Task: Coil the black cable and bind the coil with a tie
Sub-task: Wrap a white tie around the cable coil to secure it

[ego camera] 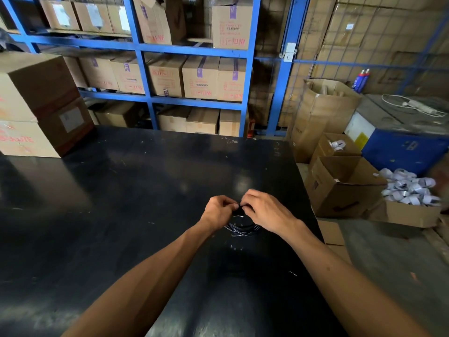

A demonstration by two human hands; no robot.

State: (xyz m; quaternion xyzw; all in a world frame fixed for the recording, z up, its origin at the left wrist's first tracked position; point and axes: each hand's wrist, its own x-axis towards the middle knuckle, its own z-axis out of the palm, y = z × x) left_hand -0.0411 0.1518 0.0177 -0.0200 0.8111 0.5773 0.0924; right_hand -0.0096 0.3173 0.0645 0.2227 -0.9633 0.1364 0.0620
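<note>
The black cable [240, 229] hangs as a small round coil just above the black table [121, 203], its lower loops catching light. My left hand [218, 211] and my right hand [263, 210] meet at the top of the coil, fingers pinched together on it. A thin dark tie [239, 206] shows between the fingertips, mostly hidden by them. The upper part of the coil is covered by both hands.
Cardboard boxes [34, 105] are stacked on the table's far left corner. Blue shelving [194, 76] full of cartons stands behind. To the right, on the floor, open boxes [345, 186] hold white coiled items [408, 188]. A blue machine [403, 142] sits further right.
</note>
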